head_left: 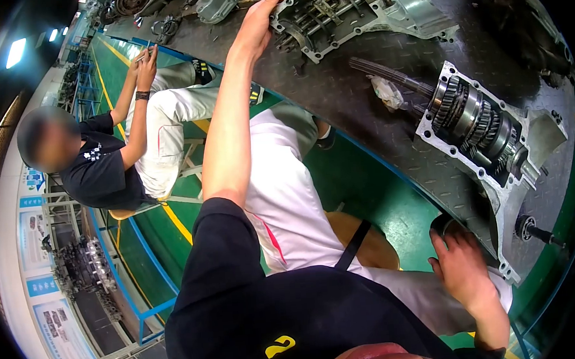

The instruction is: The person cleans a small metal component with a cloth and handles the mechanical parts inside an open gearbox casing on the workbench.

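My left hand (258, 27) reaches across to the near edge of a metal gearbox housing half (382, 3); its thumb lies on the rim and the other fingers are mostly hidden. Shift rods show inside that housing. My right hand (463, 257) is low beside the bench edge, fingers stretched and thumb apart. Its fingertips are against a dark rounded object (441, 223) whose kind I cannot make out. Nearby on the bench lies the other gearbox housing half (502, 194), with a gear set (477, 123) seated in it and a splined shaft (390, 73) sticking out.
A crumpled plastic piece (386, 92) lies by the shaft. A small shaft with a bearing (534, 230) sits near the bench (345, 102) edge. More metal castings (218, 1) stand at the far end. Another person (99, 152) sits to the left, hands raised around a small object.
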A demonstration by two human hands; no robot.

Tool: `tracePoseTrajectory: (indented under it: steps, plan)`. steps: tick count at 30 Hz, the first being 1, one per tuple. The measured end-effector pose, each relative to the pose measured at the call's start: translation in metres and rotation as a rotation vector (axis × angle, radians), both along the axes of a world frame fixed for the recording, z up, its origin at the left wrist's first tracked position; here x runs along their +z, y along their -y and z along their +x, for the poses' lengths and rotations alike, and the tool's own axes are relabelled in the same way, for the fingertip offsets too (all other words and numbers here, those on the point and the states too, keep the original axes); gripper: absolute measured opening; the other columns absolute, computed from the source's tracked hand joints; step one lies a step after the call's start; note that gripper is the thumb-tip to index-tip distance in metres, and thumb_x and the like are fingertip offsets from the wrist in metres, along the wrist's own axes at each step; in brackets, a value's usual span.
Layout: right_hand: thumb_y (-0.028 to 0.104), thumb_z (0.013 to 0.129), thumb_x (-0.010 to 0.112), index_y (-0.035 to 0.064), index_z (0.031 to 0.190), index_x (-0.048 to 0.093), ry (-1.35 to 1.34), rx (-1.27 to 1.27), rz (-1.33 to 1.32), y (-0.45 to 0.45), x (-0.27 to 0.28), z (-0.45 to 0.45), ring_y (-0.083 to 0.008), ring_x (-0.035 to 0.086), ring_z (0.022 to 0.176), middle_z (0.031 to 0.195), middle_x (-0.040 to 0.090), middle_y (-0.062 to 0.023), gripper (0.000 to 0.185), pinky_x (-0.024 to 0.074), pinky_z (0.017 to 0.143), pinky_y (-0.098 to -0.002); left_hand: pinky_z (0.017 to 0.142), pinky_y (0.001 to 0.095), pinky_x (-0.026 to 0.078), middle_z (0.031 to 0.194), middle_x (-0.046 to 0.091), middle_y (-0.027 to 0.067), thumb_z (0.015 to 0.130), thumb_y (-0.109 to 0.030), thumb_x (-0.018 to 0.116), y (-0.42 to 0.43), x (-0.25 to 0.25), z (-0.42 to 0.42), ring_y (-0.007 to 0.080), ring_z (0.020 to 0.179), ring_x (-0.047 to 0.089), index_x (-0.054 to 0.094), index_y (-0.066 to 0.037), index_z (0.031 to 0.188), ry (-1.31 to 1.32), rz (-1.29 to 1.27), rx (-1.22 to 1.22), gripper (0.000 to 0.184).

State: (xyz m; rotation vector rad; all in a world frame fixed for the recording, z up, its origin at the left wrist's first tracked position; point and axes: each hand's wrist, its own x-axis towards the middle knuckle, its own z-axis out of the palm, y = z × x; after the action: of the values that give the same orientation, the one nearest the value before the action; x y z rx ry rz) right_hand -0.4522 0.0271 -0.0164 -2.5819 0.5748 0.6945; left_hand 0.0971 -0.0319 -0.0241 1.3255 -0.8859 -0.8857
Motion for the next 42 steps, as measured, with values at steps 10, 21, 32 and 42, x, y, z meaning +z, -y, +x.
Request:
tracePoseTrajectory:
  steps: [10, 21, 32, 42]
  plan:
    - [0.025, 0.091, 0.061, 0.0055, 0.141, 0.046, -0.025, -0.011, 0.024, 0.001, 0.002, 0.002, -0.0371, 0.050, 0.123, 0.122, 0.059, -0.0205, 0.055, 0.0345, 0.109, -0.0472, 0.085, 0.0287, 0.050, 0.104, 0.068, 0.0068, 0.101, -0.033, 0.055, 0.000, -0.002, 0.002, 0.0123, 0.094, 0.062, 0.064, 0.002, 0.118, 0.055, -0.029, -0.015, 0.039]
    - [0.025, 0.091, 0.061, 0.0049, 0.141, 0.046, -0.010, -0.020, 0.034, 0.000, 0.001, -0.001, -0.0374, 0.049, 0.124, 0.123, 0.058, -0.0207, 0.055, 0.0335, 0.110, -0.0479, 0.104, 0.0371, 0.044, 0.126, 0.064, 0.0167, 0.099, -0.070, 0.020, -0.001, 0.002, 0.001, 0.0242, 0.116, 0.060, 0.056, 0.007, 0.131, -0.009, -0.001, 0.027, 0.091]
    - [0.025, 0.092, 0.060, 0.0050, 0.140, 0.047, -0.019, -0.030, 0.026, -0.001, 0.000, -0.002, -0.0368, 0.048, 0.126, 0.124, 0.058, -0.0208, 0.054, 0.0331, 0.110, -0.0471, 0.111, 0.0427, 0.037, 0.135, 0.058, 0.0179, 0.094, -0.075, 0.006, -0.003, 0.006, -0.002, 0.0285, 0.126, 0.052, 0.054, 0.005, 0.134, -0.075, 0.005, 0.019, 0.102]
    - [0.023, 0.091, 0.062, 0.0043, 0.140, 0.047, -0.030, -0.053, 0.054, 0.000, 0.005, 0.001, -0.0366, 0.049, 0.125, 0.123, 0.058, -0.0203, 0.054, 0.0331, 0.110, -0.0464, 0.112, 0.0440, 0.036, 0.136, 0.056, 0.0216, 0.093, -0.077, 0.005, -0.004, 0.008, -0.004, 0.0312, 0.128, 0.051, 0.053, 0.009, 0.134, -0.162, 0.001, 0.013, 0.106]
